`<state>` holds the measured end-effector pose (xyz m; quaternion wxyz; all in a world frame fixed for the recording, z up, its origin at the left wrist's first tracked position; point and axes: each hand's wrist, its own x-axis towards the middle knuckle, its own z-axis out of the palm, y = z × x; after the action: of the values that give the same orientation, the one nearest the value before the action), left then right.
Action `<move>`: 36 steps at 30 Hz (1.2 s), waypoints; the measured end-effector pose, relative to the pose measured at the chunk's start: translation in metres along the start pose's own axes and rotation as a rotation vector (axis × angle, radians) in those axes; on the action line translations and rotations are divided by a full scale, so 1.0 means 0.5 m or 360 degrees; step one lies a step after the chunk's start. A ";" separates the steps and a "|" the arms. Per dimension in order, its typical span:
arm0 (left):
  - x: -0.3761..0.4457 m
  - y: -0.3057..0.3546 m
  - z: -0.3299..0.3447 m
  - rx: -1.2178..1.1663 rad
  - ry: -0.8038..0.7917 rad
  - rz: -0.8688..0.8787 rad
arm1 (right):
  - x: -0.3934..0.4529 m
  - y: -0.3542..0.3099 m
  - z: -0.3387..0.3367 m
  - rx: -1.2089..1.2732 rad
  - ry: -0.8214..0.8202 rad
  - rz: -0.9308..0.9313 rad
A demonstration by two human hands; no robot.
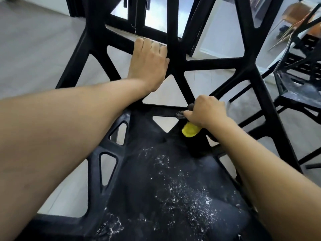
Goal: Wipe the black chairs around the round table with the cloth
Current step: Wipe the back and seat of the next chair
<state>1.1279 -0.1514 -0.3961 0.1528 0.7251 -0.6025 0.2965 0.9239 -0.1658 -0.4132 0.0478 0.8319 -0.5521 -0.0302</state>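
A black plastic chair [156, 180] with a web-like open backrest fills the view; white dust and specks cover its seat. My left hand [149, 61] grips a bar of the backrest, fingers curled over its top. My right hand [206, 110] holds a cloth [190, 130], yellow with a dark part showing at the fingers, pressed where the backrest meets the rear of the seat. Most of the cloth is hidden under the hand.
A second black chair [295, 91], its seat also dusty, stands close on the right. Grey floor [34, 49] lies to the left. Black-framed glass doors [156, 18] are behind the backrest. An orange-brown chair [295, 14] sits at the far right.
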 end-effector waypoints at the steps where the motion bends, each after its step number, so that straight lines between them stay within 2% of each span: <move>1: 0.000 0.000 -0.001 -0.0001 -0.0005 0.0002 | 0.001 0.008 -0.001 0.0106 -0.0024 0.0019; 7: 0.002 0.001 -0.005 -0.0022 -0.0050 -0.0031 | -0.032 0.016 0.031 0.0477 -0.0017 0.0197; 11: 0.008 0.000 -0.001 0.0004 -0.0067 0.0005 | -0.033 -0.006 0.046 0.0546 0.0093 0.0229; 15: 0.010 0.002 -0.003 0.0038 -0.0129 -0.0010 | -0.036 -0.099 0.053 0.0910 0.0124 -0.0006; 19: 0.014 -0.016 -0.026 0.0039 -0.0264 0.0056 | -0.049 -0.228 0.062 0.0735 0.0334 -0.0323; 25: 0.005 -0.043 -0.069 -0.0016 -0.0490 0.0205 | -0.047 -0.215 0.065 0.0661 0.0298 -0.0454; 29: -0.124 -0.045 -0.143 -0.0256 -0.0412 0.0143 | -0.049 -0.212 0.079 0.0573 0.0318 -0.0512; 32: -0.288 -0.062 -0.206 -0.0036 -0.0521 0.0036 | -0.048 -0.213 0.086 0.0564 0.0351 -0.0495; 36: -0.451 -0.095 -0.262 0.0156 -0.0657 0.0100 | -0.045 -0.214 0.083 0.0638 0.0301 -0.0423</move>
<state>1.1193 0.1118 -0.4262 -0.0186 0.7579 -0.6281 0.1754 1.0089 -0.1058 -0.4665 -0.0710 0.8891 -0.4259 0.1518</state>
